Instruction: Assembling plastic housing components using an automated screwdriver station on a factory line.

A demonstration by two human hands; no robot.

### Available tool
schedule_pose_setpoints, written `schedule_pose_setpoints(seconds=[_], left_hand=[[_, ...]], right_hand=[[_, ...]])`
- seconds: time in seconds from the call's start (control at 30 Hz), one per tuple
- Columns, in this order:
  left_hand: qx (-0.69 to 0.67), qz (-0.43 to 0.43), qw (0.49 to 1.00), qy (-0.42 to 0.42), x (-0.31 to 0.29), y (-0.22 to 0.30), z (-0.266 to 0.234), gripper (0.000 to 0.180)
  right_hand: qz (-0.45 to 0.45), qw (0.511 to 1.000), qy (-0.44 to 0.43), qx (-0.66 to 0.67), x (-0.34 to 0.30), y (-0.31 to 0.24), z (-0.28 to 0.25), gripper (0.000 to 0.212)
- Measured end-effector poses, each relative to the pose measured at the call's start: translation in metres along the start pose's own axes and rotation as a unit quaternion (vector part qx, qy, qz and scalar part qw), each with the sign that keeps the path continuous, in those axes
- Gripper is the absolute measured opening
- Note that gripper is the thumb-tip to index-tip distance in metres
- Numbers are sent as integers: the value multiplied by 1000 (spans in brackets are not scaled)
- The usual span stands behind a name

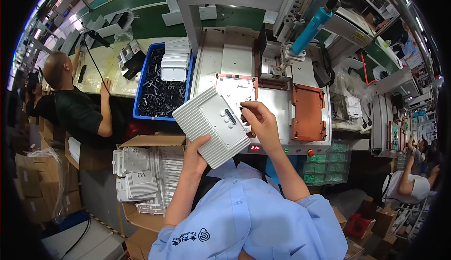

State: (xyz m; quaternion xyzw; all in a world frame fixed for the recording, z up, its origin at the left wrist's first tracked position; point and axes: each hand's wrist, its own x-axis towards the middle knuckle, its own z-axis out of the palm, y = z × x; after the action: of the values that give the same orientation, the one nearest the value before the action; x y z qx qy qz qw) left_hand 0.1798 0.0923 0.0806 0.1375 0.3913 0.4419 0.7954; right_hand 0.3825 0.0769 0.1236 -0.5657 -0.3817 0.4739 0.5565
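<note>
Right now the left hand (196, 153) grips the lower edge of a ribbed grey casting (210, 124), holding it tilted above the front edge of the machine bed (275, 105), while the right hand (259, 121) pinches a small dark part (243, 112) at the casting's right edge. Behind them, a blue bin (139, 101) of black parts sits at the bed's left side with white castings stacked in it, and an orange fixture (307, 112) lies toward the bed's right edge
</note>
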Motion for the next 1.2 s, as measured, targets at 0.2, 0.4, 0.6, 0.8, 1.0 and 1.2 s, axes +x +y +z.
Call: schedule_pose_setpoints(seconds=[0.2,0.4,0.6,0.8,1.0,1.2], left_hand=[[-12,1,1000,-6,-1,-4,-6,51],[-20,1,1000,-6,-3,-5,-10,51],[-47,-17,999,-11,-9,-2,-12,53],[-49,20,999,10,-19,5,-20,51],[-78,44,995,46,-21,11,-52,49],[-115,97,984,98,-37,29,-87,45]], right_hand=[[-10,1000,-1,3,-3,3,4,24],[20,1000,-6,4,-6,-2,8,25],[25,1000,-10,7,-8,0,11,24],[-25,999,28,7,0,15,1,26],[-24,991,-7,-129,23,32,4,31],[-73,963,-147,-215,82,46,82,31]])
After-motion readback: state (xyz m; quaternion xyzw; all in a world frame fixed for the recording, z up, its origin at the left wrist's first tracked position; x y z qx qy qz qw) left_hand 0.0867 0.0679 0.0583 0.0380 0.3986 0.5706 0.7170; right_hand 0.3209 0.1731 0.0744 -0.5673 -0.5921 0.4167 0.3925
